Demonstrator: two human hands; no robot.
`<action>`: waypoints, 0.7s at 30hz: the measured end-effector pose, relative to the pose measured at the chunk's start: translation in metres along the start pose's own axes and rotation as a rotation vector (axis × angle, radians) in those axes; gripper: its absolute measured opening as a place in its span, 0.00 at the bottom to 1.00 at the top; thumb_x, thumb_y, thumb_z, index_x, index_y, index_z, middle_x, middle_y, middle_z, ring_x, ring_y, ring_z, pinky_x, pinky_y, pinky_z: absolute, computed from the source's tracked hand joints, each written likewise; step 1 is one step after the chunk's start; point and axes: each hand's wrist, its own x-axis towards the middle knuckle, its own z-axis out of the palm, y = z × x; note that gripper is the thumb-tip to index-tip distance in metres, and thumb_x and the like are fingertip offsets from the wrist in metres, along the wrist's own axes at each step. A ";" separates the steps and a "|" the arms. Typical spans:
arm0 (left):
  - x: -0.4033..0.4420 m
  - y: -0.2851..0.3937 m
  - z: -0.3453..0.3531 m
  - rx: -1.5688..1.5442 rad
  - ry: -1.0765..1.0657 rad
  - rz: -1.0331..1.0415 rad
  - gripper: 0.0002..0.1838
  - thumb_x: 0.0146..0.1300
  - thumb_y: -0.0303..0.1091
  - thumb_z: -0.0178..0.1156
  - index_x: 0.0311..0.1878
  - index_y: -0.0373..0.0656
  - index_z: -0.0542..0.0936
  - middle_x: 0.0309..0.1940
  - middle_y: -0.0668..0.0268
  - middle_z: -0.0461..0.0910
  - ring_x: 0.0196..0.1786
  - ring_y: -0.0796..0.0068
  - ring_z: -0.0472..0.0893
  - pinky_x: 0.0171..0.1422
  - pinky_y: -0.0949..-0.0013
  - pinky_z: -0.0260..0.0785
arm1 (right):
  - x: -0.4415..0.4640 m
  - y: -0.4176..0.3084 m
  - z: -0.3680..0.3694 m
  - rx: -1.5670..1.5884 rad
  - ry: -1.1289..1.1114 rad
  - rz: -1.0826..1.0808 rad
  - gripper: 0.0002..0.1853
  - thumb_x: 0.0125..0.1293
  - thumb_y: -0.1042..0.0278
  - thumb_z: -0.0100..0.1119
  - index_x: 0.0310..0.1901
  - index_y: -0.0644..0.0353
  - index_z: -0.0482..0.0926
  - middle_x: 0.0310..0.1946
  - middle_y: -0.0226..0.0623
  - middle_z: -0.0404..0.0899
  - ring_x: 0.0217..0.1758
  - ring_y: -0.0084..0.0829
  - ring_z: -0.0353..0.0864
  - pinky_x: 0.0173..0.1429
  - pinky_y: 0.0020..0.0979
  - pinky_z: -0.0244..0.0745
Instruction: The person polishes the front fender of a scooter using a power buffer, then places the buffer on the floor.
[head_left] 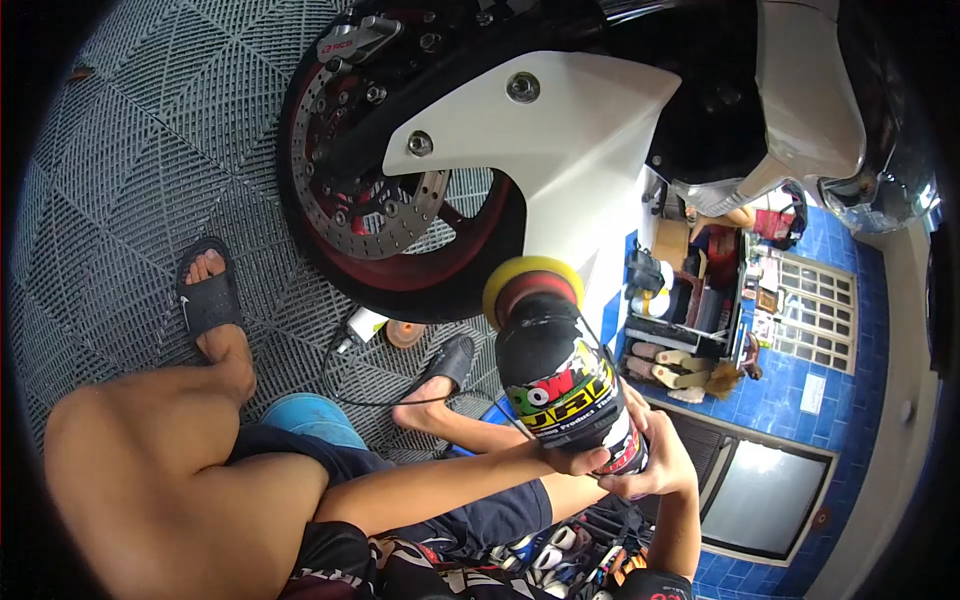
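A black polishing machine (560, 375) covered in stickers is held in both hands, its yellow-edged round pad (533, 284) against or very close to the lower part of a white motorcycle panel (590, 130). My left hand (655, 455) wraps round the machine's body near its rear end. Beside it, my right hand (580, 458) has its fingers closed on the same body, partly hidden by it. Behind the panel is a black wheel (400, 285) with a red rim and a brake disc.
A white bottle (362, 326) and a round brown pad (404, 334) lie on the grey grid floor (140, 140) near the wheel. A dark cable runs below them. A blue stool (312, 418) is under me. Shelves with shoes (670, 368) stand by the blue tiled wall.
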 end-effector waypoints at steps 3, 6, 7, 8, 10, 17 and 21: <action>-0.006 -0.003 -0.001 0.006 0.008 -0.016 0.33 0.51 0.25 0.72 0.63 0.39 0.74 0.54 0.62 0.81 0.55 0.72 0.81 0.62 0.66 0.75 | 0.001 -0.005 0.009 0.088 0.085 -0.023 0.38 0.36 0.60 0.79 0.51 0.73 0.80 0.54 0.51 0.81 0.66 0.41 0.75 0.71 0.37 0.66; 0.001 0.004 -0.002 0.015 0.012 -0.029 0.33 0.51 0.25 0.72 0.63 0.39 0.74 0.54 0.62 0.82 0.55 0.73 0.81 0.62 0.66 0.75 | 0.000 -0.004 0.012 0.153 0.145 0.006 0.42 0.37 0.60 0.78 0.57 0.74 0.78 0.62 0.53 0.76 0.68 0.43 0.74 0.72 0.36 0.65; 0.002 0.005 -0.003 0.021 0.011 -0.035 0.33 0.51 0.25 0.73 0.63 0.39 0.74 0.54 0.62 0.82 0.55 0.73 0.82 0.62 0.66 0.75 | 0.001 -0.004 0.014 0.162 0.164 -0.007 0.43 0.37 0.60 0.79 0.58 0.74 0.78 0.65 0.53 0.74 0.68 0.42 0.74 0.72 0.36 0.65; 0.003 0.008 -0.004 0.026 0.012 -0.038 0.33 0.51 0.25 0.73 0.63 0.39 0.74 0.54 0.62 0.82 0.54 0.73 0.82 0.61 0.66 0.75 | 0.003 -0.001 0.011 0.116 0.137 -0.067 0.43 0.37 0.60 0.79 0.58 0.74 0.78 0.65 0.53 0.73 0.68 0.42 0.74 0.72 0.36 0.65; 0.002 0.011 -0.005 0.044 0.022 -0.047 0.33 0.51 0.25 0.73 0.63 0.39 0.75 0.53 0.62 0.82 0.54 0.73 0.82 0.61 0.66 0.76 | 0.003 0.001 0.004 0.065 0.033 -0.039 0.43 0.37 0.59 0.79 0.58 0.73 0.78 0.67 0.53 0.73 0.71 0.43 0.72 0.74 0.38 0.63; 0.050 0.083 0.015 0.049 0.128 -0.049 0.32 0.51 0.25 0.73 0.62 0.39 0.75 0.52 0.63 0.82 0.53 0.74 0.82 0.60 0.67 0.76 | 0.004 0.018 0.017 0.554 0.161 -0.055 0.49 0.41 0.66 0.80 0.67 0.71 0.68 0.55 0.39 0.81 0.55 0.31 0.82 0.64 0.30 0.74; 0.089 0.134 0.030 0.070 0.150 -0.109 0.25 0.51 0.29 0.74 0.54 0.38 0.80 0.46 0.64 0.85 0.47 0.76 0.83 0.56 0.68 0.77 | 0.009 0.003 0.027 0.750 0.229 -0.043 0.46 0.44 0.65 0.78 0.66 0.70 0.67 0.49 0.50 0.82 0.45 0.40 0.88 0.50 0.39 0.85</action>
